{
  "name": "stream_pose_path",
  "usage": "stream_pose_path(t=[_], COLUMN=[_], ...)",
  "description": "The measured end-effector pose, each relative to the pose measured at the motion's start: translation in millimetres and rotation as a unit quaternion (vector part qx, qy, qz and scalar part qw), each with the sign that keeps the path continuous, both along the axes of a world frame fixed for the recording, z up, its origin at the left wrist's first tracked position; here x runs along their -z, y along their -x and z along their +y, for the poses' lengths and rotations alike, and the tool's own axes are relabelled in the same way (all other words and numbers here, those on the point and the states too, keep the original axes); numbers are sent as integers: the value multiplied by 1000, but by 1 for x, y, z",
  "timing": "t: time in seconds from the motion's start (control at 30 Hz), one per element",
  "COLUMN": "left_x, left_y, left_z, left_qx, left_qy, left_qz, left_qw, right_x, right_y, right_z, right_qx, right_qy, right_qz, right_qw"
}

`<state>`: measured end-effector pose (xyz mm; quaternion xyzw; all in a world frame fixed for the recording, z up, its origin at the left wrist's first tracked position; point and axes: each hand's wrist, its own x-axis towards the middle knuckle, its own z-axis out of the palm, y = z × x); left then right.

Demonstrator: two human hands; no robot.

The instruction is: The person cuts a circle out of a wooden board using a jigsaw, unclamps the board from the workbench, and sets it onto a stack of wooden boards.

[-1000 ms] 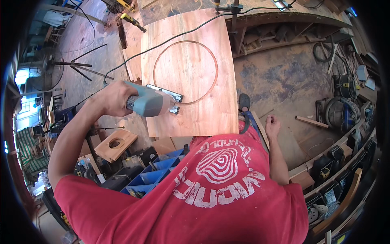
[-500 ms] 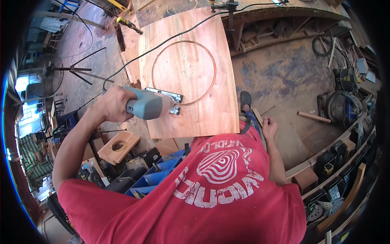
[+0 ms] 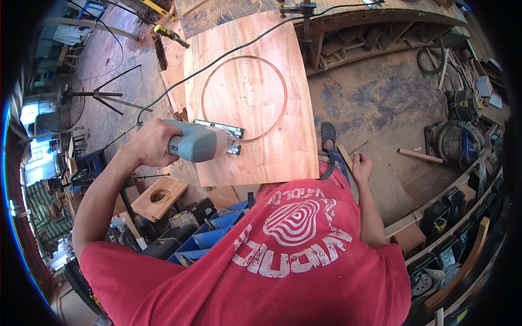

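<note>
My left hand (image 3: pixel 155 142) grips the handle of a teal jigsaw (image 3: pixel 198 144), whose baseplate sits on a square-cut wooden board (image 3: pixel 255 157) at the lower part of a circular cut (image 3: pixel 281 92). A dark power cord (image 3: pixel 220 54) crosses the board from the tool's rear toward the upper right. My right hand (image 3: pixel 363 163) hangs low beside my leg, right of the board and close to a pale wooden strip (image 3: pixel 342 155), fingers curled with nothing visible in them.
Clamps (image 3: pixel 171 35) (image 3: pixel 304 16) stand at the board's far edge on a workbench (image 3: pixel 375 22). A tripod stand (image 3: pixel 106 92) is at left. A holed wooden block (image 3: pixel 163 201) and blue bins (image 3: pixel 212 233) sit lower left. A shop vacuum (image 3: pixel 457 144) and loose offcut (image 3: pixel 418 156) lie right.
My left hand and the jigsaw appear slightly lower in the picture, as the whole view has shifted a little. The jigsaw stays at the same part of the circular cut.
</note>
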<state>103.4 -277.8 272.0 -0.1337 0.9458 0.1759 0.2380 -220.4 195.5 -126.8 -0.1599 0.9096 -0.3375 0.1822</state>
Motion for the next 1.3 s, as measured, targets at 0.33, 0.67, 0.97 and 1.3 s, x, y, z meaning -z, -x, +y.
stream_pose_path(t=[0.33,0.67,0.97,1.3], left_x=[1,3,1,-5], left_y=[-2,-5,-2,4], left_z=[3,9,14,24], left_qx=[-16,-40,-46,-67], left_qy=[-7,-19,-18,-2], left_qz=[-2,14,23,6], left_qw=[1000,999,999,998], right_x=[-6,-16,-16,-2], right_y=[2,9,9,6], right_z=[-7,-14,-16,-16], right_qx=[-21,-41,-47,-49], right_qy=[3,9,2,4], right_qz=[-38,-44,-40,-40], right_qw=[999,998,998,998])
